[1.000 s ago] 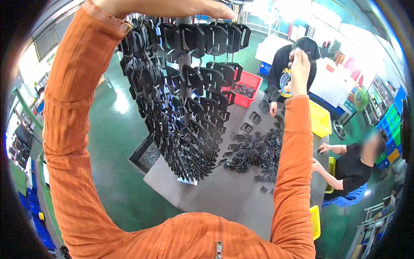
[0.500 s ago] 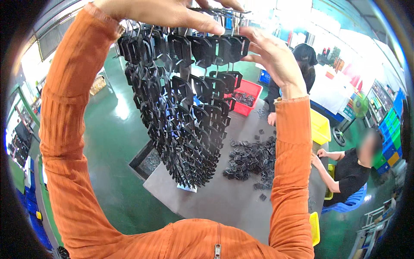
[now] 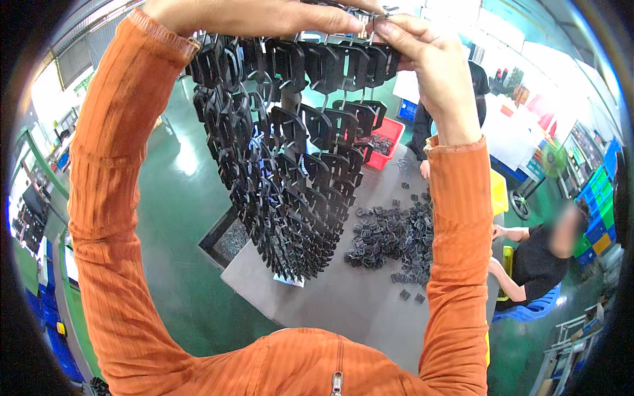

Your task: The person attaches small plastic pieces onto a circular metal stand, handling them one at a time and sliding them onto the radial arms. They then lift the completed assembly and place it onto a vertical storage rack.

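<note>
A tall hanging cluster of small black clip-like parts fills the middle, tier below tier on thin wire hooks, narrowing toward its lower end. My arms are raised on both sides of it. My left hand reaches across the top, thumb stretched along the uppermost row; its fingers are partly cut off by the upper edge, and what they close on is hidden. At the top right corner, my right hand pinches a thin metal wire hook between thumb and fingers, close to the left thumb tip.
Beneath is a grey table with a heap of loose black parts. A red basket holds more. A dark bin stands left. Two people work at the right, one seated on a blue chair, near a yellow basket.
My right hand has come up and inward, its fingers closing at the top corner. My left thumb has slid right toward it. The hanging cluster appears shifted slightly right and up.
</note>
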Available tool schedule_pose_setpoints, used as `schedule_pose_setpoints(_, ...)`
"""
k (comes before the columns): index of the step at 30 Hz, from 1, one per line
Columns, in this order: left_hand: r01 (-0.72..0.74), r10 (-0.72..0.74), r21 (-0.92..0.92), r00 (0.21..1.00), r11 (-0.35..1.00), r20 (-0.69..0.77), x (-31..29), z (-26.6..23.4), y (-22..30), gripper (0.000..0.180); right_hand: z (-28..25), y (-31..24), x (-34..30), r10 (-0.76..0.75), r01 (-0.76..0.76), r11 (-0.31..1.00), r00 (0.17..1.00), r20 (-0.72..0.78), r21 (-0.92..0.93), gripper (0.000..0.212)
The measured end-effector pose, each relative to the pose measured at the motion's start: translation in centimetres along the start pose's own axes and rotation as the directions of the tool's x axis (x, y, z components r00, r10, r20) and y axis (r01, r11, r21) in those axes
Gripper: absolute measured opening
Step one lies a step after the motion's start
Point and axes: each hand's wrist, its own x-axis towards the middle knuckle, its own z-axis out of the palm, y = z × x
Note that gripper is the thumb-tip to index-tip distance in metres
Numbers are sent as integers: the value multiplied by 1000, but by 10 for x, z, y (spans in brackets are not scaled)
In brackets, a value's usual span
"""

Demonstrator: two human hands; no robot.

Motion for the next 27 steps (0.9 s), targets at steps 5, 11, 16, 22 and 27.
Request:
schedule_pose_setpoints(5,117,-120,51,991,992,52,-11,-9,3,45,-46,32,-17,62,-62,998,962,-268,7,27)
schedule_pose_setpoints(11,163,-167,87,985,983,36,-12,-4,-8,44,-161,132,-29,46,-214,838,945,-325,-502,23)
schedule_pose_setpoints(16,279,-292,144,953,949,78,-3,-14,28,55,-193,188,-58,281,-330,333,929,-242,-883,36)
schedule_pose_setpoints(22,148,-160,100,979,984,126,-9,-16,2,62,-34,39,-16,228,-226,974,970,88,-28,38)
schedule_pose_setpoints(27,10,-21,88,993,996,121,0,-14,2,52,4,-26,-11,108,-113,993,987,116,41,41)
